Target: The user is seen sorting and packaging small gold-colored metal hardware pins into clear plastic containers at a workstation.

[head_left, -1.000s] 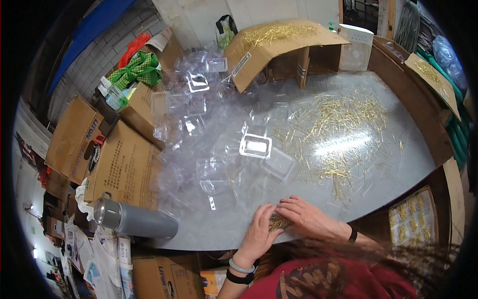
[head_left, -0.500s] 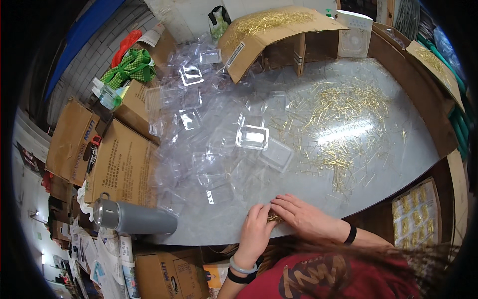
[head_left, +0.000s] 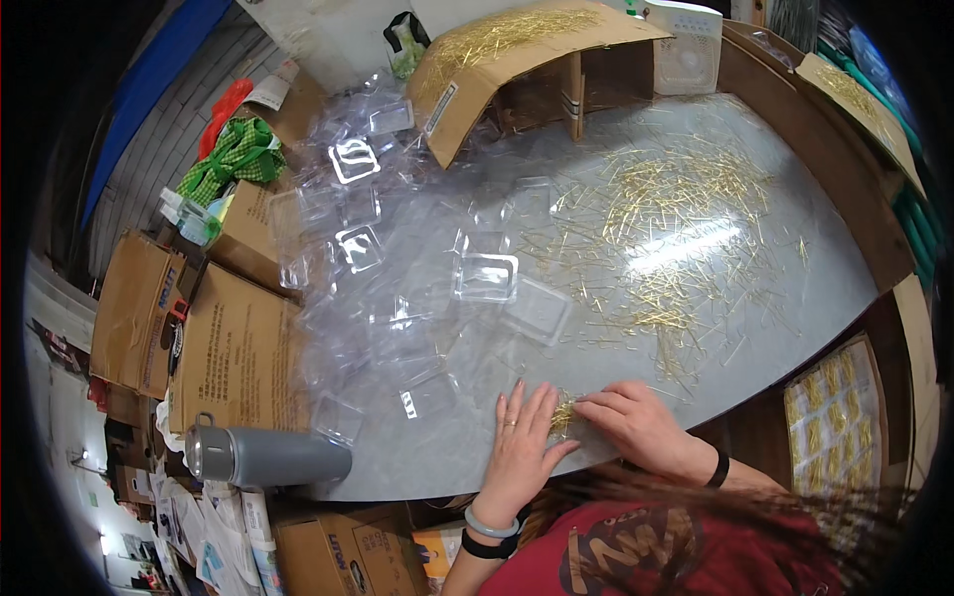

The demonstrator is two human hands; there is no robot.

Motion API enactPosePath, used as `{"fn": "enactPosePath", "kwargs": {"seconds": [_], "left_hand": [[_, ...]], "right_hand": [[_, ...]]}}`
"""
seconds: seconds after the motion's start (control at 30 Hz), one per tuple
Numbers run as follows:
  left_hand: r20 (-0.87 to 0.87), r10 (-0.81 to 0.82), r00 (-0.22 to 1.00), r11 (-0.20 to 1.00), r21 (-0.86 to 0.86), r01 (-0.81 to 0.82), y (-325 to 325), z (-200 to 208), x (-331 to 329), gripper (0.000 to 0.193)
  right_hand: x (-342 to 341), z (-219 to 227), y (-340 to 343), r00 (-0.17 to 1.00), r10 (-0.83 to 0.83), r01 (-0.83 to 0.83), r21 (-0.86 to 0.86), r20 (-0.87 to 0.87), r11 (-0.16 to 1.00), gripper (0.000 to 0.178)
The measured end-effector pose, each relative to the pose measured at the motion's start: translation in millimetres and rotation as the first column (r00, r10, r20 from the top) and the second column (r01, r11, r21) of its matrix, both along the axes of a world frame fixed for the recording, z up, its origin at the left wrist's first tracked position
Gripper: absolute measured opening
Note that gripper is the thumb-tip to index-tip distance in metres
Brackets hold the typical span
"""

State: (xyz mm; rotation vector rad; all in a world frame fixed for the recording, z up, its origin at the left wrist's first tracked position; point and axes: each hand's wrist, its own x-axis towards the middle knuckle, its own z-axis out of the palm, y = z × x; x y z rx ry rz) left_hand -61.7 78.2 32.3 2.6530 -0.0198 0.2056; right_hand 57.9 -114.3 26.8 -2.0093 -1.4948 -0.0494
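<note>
At the near edge of the table, a small bundle of thin gold wire pins (head_left: 563,413) lies between my two hands; a clear case around it cannot be made out. My left hand (head_left: 521,433) rests palm down just left of the bundle, fingers stretched out and thumb apart. From the right, my right hand (head_left: 636,425) has its fingers bent and pressed together, their tips at the bundle's edge. Beyond the hands, many loose gold pins (head_left: 686,189) are scattered over the right half of the table. Clear plastic cases (head_left: 487,277) lie heaped on the left half.
A grey flask (head_left: 288,456) lies on its side at the near left edge. Cardboard boxes (head_left: 234,348) line the left side. A bent cardboard cover (head_left: 477,74) with pins on top stands at the back, beside a white plastic basket (head_left: 686,50). Filled packs (head_left: 833,422) sit low at right.
My hands have drawn apart, uncovering the bundle of pins between them. My left hand has flattened with its fingers spread out; my right hand has moved right. The whole view has shifted slightly.
</note>
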Motion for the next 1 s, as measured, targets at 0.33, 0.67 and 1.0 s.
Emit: {"fn": "enactPosePath", "kwargs": {"seconds": [0.33,0.67,1.0], "left_hand": [[0.108,0.073,0.991,0.993,-0.100,-0.062,-11,-16,0,0.065],[0.123,-0.031,0.992,0.989,-0.143,0.048,-2,-13,-2,0.066],[0.090,-0.056,0.994,0.912,-0.401,0.088,7,-5,-6,0.082]], "right_hand": [[-5,5,-8,0.972,-0.235,0.235,0.045,0.005,0.971,0.044],[6,18,-13,0.980,-0.004,0.000,-0.017,-0.201,1.000,0.059],[11,4,6,0.978,0.050,-0.071,-0.098,-0.204,0.993,0.070]]}}
